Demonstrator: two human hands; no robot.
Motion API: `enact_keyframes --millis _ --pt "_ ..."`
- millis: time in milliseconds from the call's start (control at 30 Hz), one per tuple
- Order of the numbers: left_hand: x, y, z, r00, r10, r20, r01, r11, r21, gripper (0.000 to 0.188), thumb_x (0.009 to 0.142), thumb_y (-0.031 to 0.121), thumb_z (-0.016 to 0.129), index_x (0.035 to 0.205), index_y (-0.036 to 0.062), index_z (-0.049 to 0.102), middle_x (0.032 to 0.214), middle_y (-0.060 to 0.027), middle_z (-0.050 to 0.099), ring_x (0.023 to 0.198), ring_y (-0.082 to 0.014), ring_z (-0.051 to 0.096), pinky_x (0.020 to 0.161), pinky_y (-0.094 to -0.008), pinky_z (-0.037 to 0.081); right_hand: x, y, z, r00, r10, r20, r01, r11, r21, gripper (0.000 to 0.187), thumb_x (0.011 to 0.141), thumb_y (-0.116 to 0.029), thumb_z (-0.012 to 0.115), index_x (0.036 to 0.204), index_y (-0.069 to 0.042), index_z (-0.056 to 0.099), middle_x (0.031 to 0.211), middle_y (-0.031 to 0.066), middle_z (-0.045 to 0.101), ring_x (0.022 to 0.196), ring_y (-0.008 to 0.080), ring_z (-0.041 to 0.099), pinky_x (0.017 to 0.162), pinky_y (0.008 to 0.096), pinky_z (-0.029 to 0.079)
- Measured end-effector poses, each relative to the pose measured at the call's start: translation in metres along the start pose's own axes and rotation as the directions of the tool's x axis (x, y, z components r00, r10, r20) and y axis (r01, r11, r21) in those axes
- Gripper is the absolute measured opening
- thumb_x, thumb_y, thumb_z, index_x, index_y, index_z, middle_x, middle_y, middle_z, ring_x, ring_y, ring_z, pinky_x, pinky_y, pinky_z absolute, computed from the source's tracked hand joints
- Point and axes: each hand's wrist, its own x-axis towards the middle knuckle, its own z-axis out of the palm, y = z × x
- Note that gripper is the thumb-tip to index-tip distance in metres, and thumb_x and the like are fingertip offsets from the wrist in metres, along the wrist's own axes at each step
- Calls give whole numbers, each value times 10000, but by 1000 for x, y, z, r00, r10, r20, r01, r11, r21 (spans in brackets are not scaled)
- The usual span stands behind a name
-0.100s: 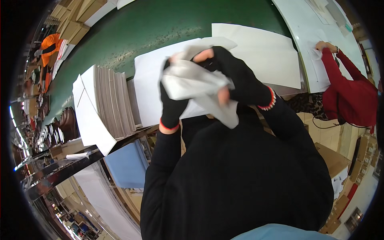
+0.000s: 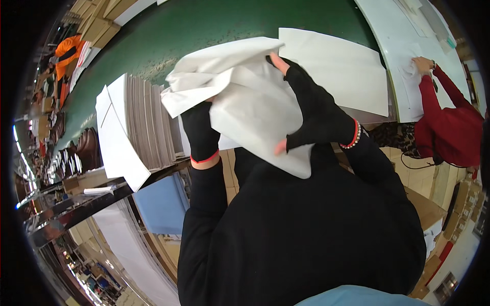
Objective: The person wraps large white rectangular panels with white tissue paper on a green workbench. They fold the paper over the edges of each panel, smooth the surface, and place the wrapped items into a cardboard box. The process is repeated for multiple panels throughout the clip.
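Note:
A crumpled white sheet, thin and soft like wrapping paper (image 2: 255, 104), is bunched and lifted above the worktable in front of me. My left hand (image 2: 200, 131), in a black fingerless glove with a red cuff, is closed on its left side; folds cover most of the fingers. My right hand (image 2: 320, 111), gloved the same way, lies against its right side with the thumb and forefinger stretched wide apart. Under the bunched sheet, a strip of flat white paper (image 2: 229, 142) shows. Another flat white sheet (image 2: 339, 71) lies to the right of it.
A tall stack of sheets (image 2: 148, 125) stands at the left, with loose white pieces (image 2: 116, 137) against it. The green tabletop (image 2: 224, 23) stretches away. A person in red (image 2: 449, 125) works at a pale table on the right. Cardboard boxes (image 2: 102, 28) sit far left.
The white sheet has spread wider and reaches farther left and away from me. My left hand has moved left and the right hand slightly right, its fingers now wider apart.

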Motion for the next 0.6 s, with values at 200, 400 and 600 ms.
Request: enact_keyframes --millis 200,400,600 --pt "8 63 25 964 -85 250 208 829 -519 557 736 155 752 1265 90 586 1416 -145 352 1254 -302 447 993 -396 422 12 53 32 979 195 -50 -158 900 407 465 832 -163 688 1235 -27 501 1171 134 586 1071 218 585 890 349 483" --pt "18 37 6 995 52 -87 -65 986 -154 517 656 115 799 1157 171 681 1334 -158 453 1205 -324 496 987 -377 430 26 43 63 952 -143 -272 116 987 -114 432 843 -131 696 1195 5 483 1138 151 575 992 238 617 806 337 526" --pt "-78 -73 38 973 -147 -178 177 970 169 352 842 99 701 1175 209 671 1392 -171 394 1263 -338 437 1037 -387 394 -48 120 105 909 197 367 -194 980 -46 343 794 -229 717 1053 -69 557 1000 107 581 947 280 594 822 374 473"
